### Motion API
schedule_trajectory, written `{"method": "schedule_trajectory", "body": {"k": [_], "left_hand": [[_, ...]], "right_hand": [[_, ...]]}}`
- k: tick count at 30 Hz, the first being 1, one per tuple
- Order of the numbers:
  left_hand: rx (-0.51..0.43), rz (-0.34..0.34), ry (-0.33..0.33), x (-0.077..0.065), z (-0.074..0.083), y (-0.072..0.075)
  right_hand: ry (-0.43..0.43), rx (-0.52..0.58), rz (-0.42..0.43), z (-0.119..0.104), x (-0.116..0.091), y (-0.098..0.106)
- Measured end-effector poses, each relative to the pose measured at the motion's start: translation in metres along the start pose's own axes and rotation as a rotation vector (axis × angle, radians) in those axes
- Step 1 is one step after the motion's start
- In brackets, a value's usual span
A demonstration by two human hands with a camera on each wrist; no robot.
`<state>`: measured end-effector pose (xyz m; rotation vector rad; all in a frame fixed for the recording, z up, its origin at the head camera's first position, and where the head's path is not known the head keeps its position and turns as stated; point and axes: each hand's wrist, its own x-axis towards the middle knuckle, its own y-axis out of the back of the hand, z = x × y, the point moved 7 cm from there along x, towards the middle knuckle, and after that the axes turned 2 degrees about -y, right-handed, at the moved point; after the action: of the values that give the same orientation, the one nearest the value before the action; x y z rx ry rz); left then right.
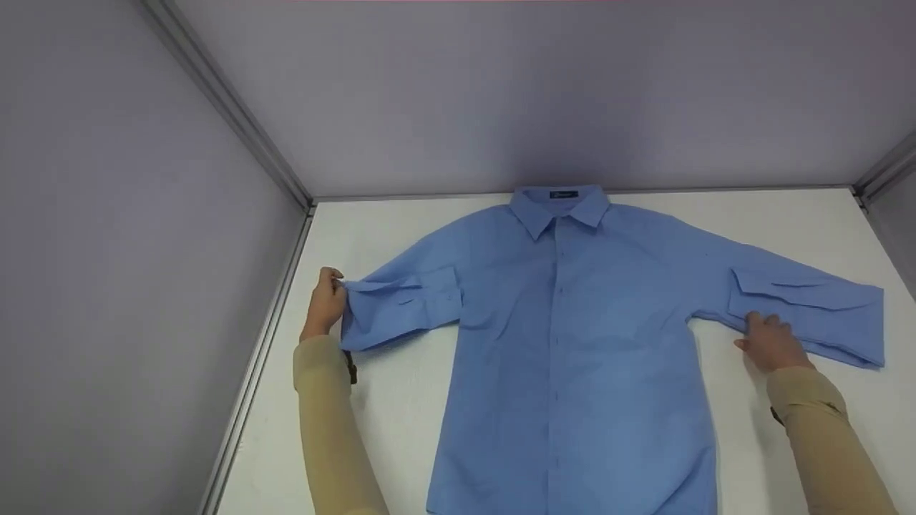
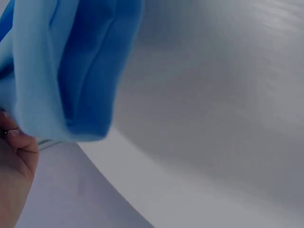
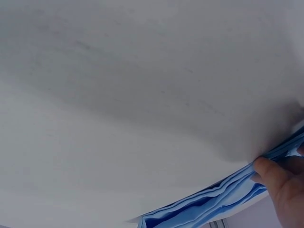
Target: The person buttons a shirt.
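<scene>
A light blue long-sleeved button-up shirt (image 1: pixel 622 315) lies front up with its collar at the top, both sleeves doubled back toward the body. At the left, my left hand (image 1: pixel 326 300) pinches the outer folded end of one sleeve (image 1: pixel 401 315). That fold is lifted off the table in the left wrist view, its layers (image 2: pixel 90 95) hanging apart. My right hand (image 1: pixel 775 343) rests its fingertips on the lower edge of the other folded sleeve (image 1: pixel 837 307), thumb held apart. In the right wrist view, fingers (image 3: pixel 270 171) touch the stacked layers of cloth (image 3: pixel 204 204).
The shirt is spread on a white table (image 1: pixel 386 400). A grey back wall (image 1: pixel 429 93) meets the table just behind the collar. A side wall (image 1: pixel 143 286) with a metal edge strip runs along the left, and another panel (image 1: pixel 894 207) stands at the right.
</scene>
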<state>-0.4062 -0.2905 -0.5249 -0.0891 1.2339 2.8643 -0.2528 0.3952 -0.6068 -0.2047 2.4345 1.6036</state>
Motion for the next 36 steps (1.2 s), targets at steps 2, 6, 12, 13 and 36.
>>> {"method": "schedule_trajectory", "body": {"k": [2,6,12,13,36], "left_hand": [[0.052,-0.035,-0.023,0.001,0.006,0.003],[0.315,-0.097,-0.079,0.000,0.017,0.009],[0.539,-0.195,-0.060,0.000,0.026,0.012],[0.525,-0.199,-0.046,0.001,0.027,0.013],[0.268,-0.020,0.162,0.003,0.002,-0.006]], "right_hand": [[0.000,0.000,0.003,-0.001,0.000,0.000],[-0.002,0.000,-0.004,-0.001,-0.001,0.000],[-0.013,0.013,-0.012,0.001,0.000,-0.001],[-0.014,0.014,-0.013,0.001,0.000,-0.001],[0.009,-0.009,0.004,0.001,0.001,-0.005]]}}
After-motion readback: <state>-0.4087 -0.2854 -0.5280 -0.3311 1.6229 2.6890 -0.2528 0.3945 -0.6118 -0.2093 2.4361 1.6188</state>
